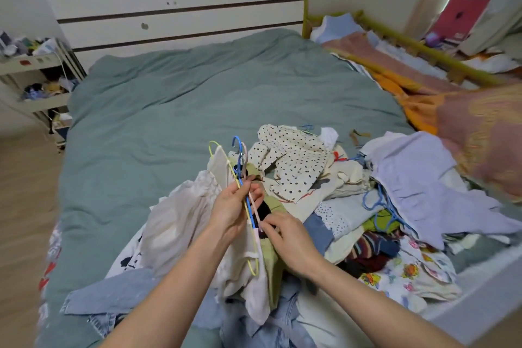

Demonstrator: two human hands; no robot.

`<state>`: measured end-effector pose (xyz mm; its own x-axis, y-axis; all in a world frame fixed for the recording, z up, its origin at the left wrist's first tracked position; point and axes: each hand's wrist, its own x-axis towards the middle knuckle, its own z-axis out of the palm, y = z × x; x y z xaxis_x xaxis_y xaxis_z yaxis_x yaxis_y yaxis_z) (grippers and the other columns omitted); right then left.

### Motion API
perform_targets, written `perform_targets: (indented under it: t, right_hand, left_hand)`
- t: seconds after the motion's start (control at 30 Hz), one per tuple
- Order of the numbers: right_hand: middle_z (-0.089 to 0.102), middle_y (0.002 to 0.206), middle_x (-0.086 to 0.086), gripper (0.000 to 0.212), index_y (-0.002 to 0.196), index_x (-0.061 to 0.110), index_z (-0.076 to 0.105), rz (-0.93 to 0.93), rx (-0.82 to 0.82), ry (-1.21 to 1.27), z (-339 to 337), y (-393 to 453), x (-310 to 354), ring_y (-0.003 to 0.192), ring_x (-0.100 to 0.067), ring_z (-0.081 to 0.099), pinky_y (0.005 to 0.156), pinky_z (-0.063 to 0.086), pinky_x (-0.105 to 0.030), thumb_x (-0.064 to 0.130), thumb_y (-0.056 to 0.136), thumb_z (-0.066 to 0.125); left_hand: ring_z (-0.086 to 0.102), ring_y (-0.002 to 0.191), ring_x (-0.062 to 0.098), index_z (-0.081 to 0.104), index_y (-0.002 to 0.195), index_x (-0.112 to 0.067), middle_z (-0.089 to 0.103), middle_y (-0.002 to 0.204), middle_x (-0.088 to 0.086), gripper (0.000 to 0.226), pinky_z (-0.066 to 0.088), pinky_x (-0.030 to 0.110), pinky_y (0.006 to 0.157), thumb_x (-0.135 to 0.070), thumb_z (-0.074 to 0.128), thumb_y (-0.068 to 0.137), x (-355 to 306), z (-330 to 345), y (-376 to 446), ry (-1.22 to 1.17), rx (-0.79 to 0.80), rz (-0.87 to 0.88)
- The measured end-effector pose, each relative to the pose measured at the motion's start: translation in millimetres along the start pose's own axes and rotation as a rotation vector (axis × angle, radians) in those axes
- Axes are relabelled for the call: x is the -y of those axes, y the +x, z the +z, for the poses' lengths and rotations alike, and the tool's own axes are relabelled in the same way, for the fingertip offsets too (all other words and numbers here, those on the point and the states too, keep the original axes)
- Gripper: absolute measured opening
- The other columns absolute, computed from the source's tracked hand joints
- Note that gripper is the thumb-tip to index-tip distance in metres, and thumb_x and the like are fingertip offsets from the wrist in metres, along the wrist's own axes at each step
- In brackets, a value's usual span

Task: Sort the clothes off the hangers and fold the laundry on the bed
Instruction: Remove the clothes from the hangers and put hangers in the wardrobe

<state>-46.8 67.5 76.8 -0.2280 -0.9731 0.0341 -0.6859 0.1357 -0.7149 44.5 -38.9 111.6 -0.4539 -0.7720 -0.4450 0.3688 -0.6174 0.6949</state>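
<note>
Left hand (230, 206) curled round a bundle of thin hangers (243, 175), thumb across the wires, fingers wrapped behind; a firm closed hold just below the necks, hooks fanning up toward 12 o'clock. Right hand (285, 237) pinching at the lower end of the pink hanger (255, 213), fingertips close together where the olive garment (272, 251) sits on the bar; whether cloth or wire is caught, hard to tell.

Draped from the yellow hanger (254, 257), toward 7 o'clock of the left hand, a white garment (180, 223): light, limp, likely to slide off once the shoulder is eased over the bar end. Hangers themselves springy and thin, prone to tangling; best gripped at the necks as now, with cloth taken at a shoulder seam or strap rather than mid-panel.

At 2 to 4 o'clock of the hands, the laundry pile (367, 206), with a polka-dot piece (291, 167) and a lavender shirt (415, 178) on top, more blue hangers buried within. Beneath and beyond, toward 12 o'clock, the green duvet (180, 99) of the bed. Denim (113, 297) at 6 o'clock, near the bed's edge.
</note>
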Motion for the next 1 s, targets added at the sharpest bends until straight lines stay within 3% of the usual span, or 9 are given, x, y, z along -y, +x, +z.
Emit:
perform_targets:
  t: [0.07,0.13,0.23,0.4,0.57,0.67,0.77,0.83,1.0]
  right_hand:
    - [0.062,0.088,0.000,0.020,0.089,0.013,0.066,0.070,-0.025,0.100,-21.1,4.9,-21.7,0.086,-0.013,0.053,0.077,0.041,-0.028,0.024,0.097,0.052]
    - [0.066,0.086,-0.002,0.015,0.083,0.015,0.065,0.216,-0.109,0.146,-49.2,13.0,-56.6,0.084,-0.016,0.058,0.073,0.041,-0.025,0.019,0.094,0.056]
    - [0.069,0.083,-0.006,0.015,0.079,0.014,0.065,0.443,-0.181,0.087,-100.8,22.3,-133.3,0.083,-0.022,0.062,0.069,0.040,-0.027,0.011,0.091,0.057]
    - [0.069,0.103,-0.017,0.022,0.097,0.003,0.069,0.657,-0.219,-0.064,-178.1,22.1,-249.0,0.096,-0.031,0.062,0.072,0.039,-0.027,-0.003,0.087,0.050]
    - [0.068,0.098,-0.016,0.022,0.102,0.005,0.064,0.618,-0.037,-0.158,-190.1,21.5,-311.9,0.079,-0.023,0.056,0.064,0.036,-0.027,0.004,0.093,0.043]
    - [0.066,0.101,-0.017,0.025,0.110,0.005,0.059,0.606,0.033,-0.162,-181.6,25.6,-328.8,0.087,-0.029,0.059,0.067,0.043,-0.031,0.001,0.092,0.043]
    - [0.063,0.113,-0.014,0.035,0.115,0.007,0.055,0.614,0.051,-0.107,-174.1,26.0,-340.7,0.104,-0.030,0.059,0.084,0.051,-0.041,-0.007,0.084,0.047]
    - [0.059,0.113,-0.009,0.040,0.112,0.011,0.048,0.597,0.058,-0.121,-173.3,21.3,-345.3,0.103,-0.028,0.058,0.084,0.051,-0.045,-0.012,0.080,0.047]
    - [0.050,0.106,-0.002,0.057,0.124,0.019,0.035,0.426,0.178,-0.380,-176.1,-3.9,-348.4,0.103,-0.023,0.050,0.075,0.042,-0.033,-0.012,0.078,0.049]
  left_hand:
    - [0.056,0.051,0.009,0.057,0.111,0.000,0.058,0.064,0.006,0.020,0.057,0.022,0.064,-0.003,0.040,0.101,8.4,5.8,9.8,0.022,0.002,-0.028]
    - [0.054,0.048,0.009,0.058,0.110,-0.001,0.058,0.063,0.005,0.021,0.056,0.022,0.062,-0.003,0.039,0.101,18.3,14.7,21.5,0.033,0.008,-0.064]
    - [0.057,0.048,0.009,0.058,0.107,-0.001,0.060,0.065,0.006,0.020,0.059,0.025,0.064,-0.002,0.039,0.101,37.7,36.3,43.6,0.014,0.024,-0.118]
    - [0.058,0.053,0.010,0.056,0.099,-0.007,0.063,0.070,0.003,0.019,0.054,0.022,0.054,-0.001,0.038,0.100,92.3,94.0,81.2,0.110,0.041,-0.204]
    - [0.062,0.056,0.012,0.060,0.104,-0.003,0.066,0.078,0.007,0.017,0.053,0.022,0.053,-0.002,0.043,0.100,149.0,143.1,104.7,0.221,-0.032,-0.272]
    - [0.064,0.054,0.010,0.060,0.101,-0.005,0.066,0.080,0.008,0.017,0.054,0.019,0.054,-0.001,0.044,0.099,169.3,165.2,111.8,0.239,-0.071,-0.299]
    - [0.064,0.054,0.009,0.060,0.100,-0.006,0.066,0.084,0.008,0.018,0.054,0.019,0.053,-0.001,0.043,0.100,180.3,176.4,117.3,0.280,-0.101,-0.296]
    - [0.064,0.054,0.009,0.061,0.102,-0.005,0.067,0.083,0.007,0.020,0.054,0.019,0.053,-0.001,0.041,0.100,183.5,177.3,119.2,0.303,-0.117,-0.296]
    - [0.064,0.055,0.010,0.062,0.103,-0.004,0.068,0.079,0.006,0.022,0.055,0.020,0.054,-0.001,0.041,0.100,185.2,179.0,120.0,0.317,-0.141,-0.294]
